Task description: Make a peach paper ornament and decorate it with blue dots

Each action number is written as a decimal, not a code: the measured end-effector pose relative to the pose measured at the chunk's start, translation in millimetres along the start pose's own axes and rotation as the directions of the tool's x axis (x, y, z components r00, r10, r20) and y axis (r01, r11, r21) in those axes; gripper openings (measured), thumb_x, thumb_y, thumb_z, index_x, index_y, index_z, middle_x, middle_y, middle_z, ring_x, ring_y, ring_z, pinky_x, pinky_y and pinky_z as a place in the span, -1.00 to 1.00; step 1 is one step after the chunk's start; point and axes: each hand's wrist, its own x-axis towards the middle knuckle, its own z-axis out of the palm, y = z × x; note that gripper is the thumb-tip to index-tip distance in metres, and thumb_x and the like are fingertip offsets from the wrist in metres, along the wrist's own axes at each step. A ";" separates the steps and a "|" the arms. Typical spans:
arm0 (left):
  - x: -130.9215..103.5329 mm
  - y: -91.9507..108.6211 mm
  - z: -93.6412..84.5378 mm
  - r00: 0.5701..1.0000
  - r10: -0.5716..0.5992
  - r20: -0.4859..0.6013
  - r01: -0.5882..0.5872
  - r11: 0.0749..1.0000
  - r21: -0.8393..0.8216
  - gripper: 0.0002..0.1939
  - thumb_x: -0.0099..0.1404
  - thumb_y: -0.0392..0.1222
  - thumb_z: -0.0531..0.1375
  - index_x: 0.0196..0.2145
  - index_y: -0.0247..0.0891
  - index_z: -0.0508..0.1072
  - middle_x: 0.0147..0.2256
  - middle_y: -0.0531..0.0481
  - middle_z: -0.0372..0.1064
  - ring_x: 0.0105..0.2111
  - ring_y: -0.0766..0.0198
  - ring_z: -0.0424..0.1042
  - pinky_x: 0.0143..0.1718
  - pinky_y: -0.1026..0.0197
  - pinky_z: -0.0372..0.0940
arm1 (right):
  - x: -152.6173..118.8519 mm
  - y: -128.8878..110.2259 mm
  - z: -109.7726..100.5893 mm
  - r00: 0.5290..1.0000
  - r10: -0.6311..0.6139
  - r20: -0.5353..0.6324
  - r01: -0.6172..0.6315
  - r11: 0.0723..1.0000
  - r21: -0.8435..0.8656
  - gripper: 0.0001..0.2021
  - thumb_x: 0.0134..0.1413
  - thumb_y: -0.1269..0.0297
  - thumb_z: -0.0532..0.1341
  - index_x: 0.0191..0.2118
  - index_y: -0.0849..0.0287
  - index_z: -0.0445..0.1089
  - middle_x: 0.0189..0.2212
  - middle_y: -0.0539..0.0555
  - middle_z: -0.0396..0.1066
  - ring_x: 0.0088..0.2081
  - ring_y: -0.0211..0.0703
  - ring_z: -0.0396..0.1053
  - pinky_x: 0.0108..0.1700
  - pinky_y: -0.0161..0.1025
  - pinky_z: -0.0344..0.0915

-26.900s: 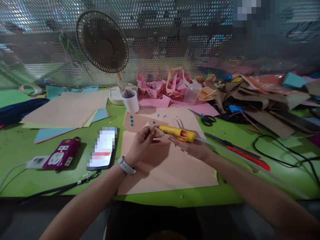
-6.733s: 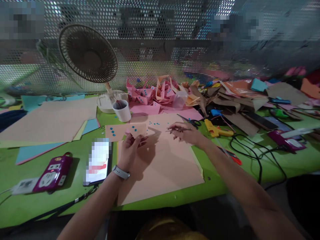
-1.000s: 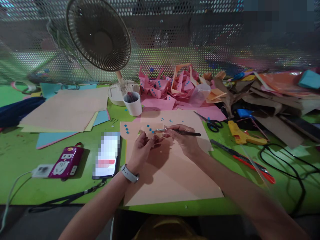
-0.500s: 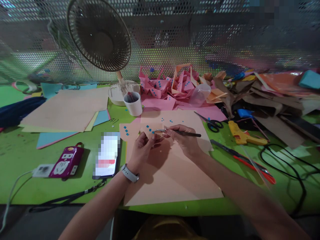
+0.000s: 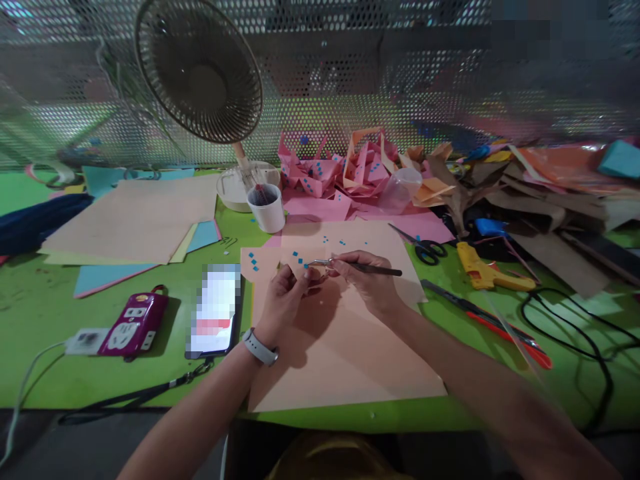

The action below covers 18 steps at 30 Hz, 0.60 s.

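My left hand (image 5: 286, 293) has its fingers closed on the edge of a folded peach paper piece (image 5: 264, 261) dotted with small blue squares. In my right hand (image 5: 370, 283) is a slim tool with a dark handle (image 5: 380, 269) and a shiny metal tip. That tip meets a blue square (image 5: 307, 266) just above my left thumb; whether it grips or presses the square I cannot tell. Both hands are over a large peach sheet (image 5: 350, 360). More tiny blue bits (image 5: 343, 242) lie at the sheet's far side.
A phone (image 5: 215, 310) and a purple power adapter (image 5: 135, 323) lie left. Behind are a white cup (image 5: 267, 210), a fan (image 5: 200, 80) and folded pink paper shapes (image 5: 315, 170). Scissors (image 5: 425, 250), a yellow glue gun (image 5: 485, 270) and a utility knife (image 5: 490, 320) lie right.
The peach paper piece has shifted very slightly right. Both hands and the tool keep nearly the same position.
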 end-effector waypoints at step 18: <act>0.4 0.1 0.0 0.999 0.016 -0.040 -0.016 1.000 -0.007 -0.65 0.14 0.05 0.35 -0.29 -0.27 0.42 -0.34 0.05 0.40 -0.27 0.20 0.55 -0.19 0.12 0.48 | -1.7 -2.9 -0.9 1.000 -0.003 0.015 0.004 0.999 -0.038 -0.83 -0.13 0.19 0.42 -0.39 0.14 0.56 -0.50 0.04 0.56 -0.43 -0.19 0.51 -0.27 -0.21 0.42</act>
